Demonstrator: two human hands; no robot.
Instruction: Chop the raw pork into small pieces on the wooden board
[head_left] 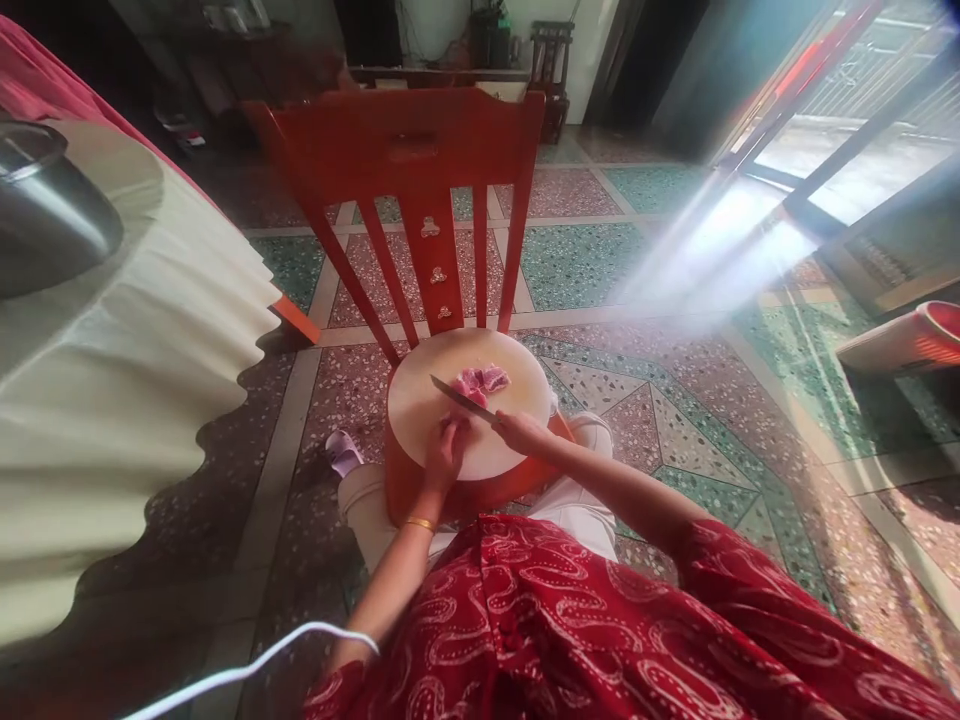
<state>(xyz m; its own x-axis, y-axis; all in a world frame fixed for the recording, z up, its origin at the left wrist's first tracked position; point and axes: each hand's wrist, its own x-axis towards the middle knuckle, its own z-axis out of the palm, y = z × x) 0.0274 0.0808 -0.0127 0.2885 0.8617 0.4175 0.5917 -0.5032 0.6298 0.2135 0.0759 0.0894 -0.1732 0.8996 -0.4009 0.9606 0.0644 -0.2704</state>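
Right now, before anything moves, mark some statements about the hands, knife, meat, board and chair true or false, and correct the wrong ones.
1. The right hand grips the knife. True.
2. The meat lies on a round board. True.
3. The tip of the knife points to the right of the picture. False: it points to the left.
4. The left hand is over the board. True.
5. The board lies on the floor. False: it is on the seat of the red chair.
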